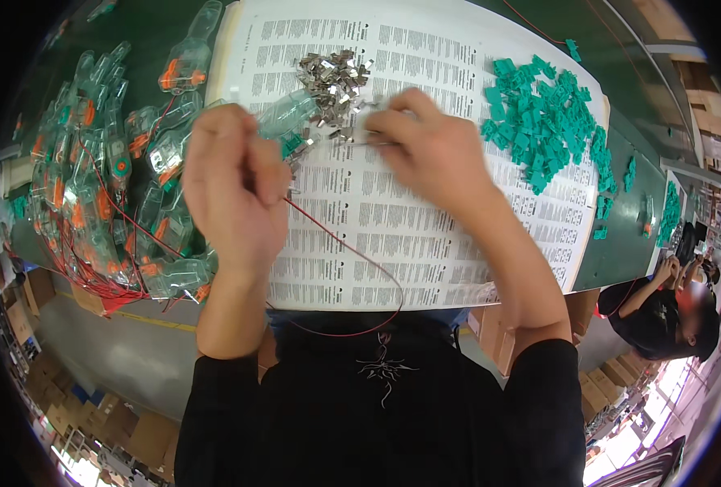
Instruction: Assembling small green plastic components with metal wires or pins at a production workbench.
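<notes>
My left hand (235,183) is closed around the near end of a clear plastic housing (287,112), whose rounded end points away to the right. A green piece shows inside it by my fingers, and a red wire (344,241) runs from under this hand in a loop toward my lap. My right hand (438,150) has its fingers pinched together beside a heap of small metal clips (334,77); blur hides what is between them. Several loose clips lie between my two hands.
Many clear housings with orange parts and red wires (88,199) crowd the left of the green table (630,223). Printed paper sheets (401,268) lie under my hands. A pile of green plastic pieces (539,114) sits at right. Another person (661,312) sits farther right.
</notes>
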Tool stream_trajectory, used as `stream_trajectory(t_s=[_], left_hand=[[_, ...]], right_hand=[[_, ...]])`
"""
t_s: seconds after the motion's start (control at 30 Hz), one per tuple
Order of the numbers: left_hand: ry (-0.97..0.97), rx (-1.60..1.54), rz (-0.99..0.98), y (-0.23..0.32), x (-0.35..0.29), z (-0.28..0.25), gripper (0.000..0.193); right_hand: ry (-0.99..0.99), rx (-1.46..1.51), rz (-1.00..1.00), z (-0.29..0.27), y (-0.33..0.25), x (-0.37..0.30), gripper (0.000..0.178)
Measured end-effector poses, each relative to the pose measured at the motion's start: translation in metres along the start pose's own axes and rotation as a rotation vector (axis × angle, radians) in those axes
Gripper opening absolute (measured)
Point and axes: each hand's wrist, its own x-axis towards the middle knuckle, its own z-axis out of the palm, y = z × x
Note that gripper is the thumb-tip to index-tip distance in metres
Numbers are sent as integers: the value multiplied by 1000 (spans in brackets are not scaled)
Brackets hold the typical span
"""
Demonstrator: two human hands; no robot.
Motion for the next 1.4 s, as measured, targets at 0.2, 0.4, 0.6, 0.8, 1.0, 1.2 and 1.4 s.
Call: stream_trajectory(t_s=[0.2, 0.4, 0.6, 0.8, 1.0, 1.2, 1.4], left_hand=[[-203, 262, -184, -16, -8, 9, 16], [-306, 305, -253, -37, -25, 19, 12], [-413, 469, -251, -48, -22, 18, 9], [-391, 434, -287, -54, -26, 17, 8], [-353, 401, -314, -55, -26, 23, 7], [-402, 447, -317, -57, -25, 21, 6], [-354, 394, -256, -61, -26, 18, 7]], right_hand=[[274, 445, 507, -61, 26, -47, 22], [1, 355, 477, -66, 23, -53, 20], [45, 191, 277, -41, 18, -55, 13], [102, 424, 574, -43, 7, -60, 22], [208, 471, 424, -36, 7, -62, 15], [143, 429, 564, -44, 1, -62, 21], [238, 39, 508, -85, 29, -91, 31]])
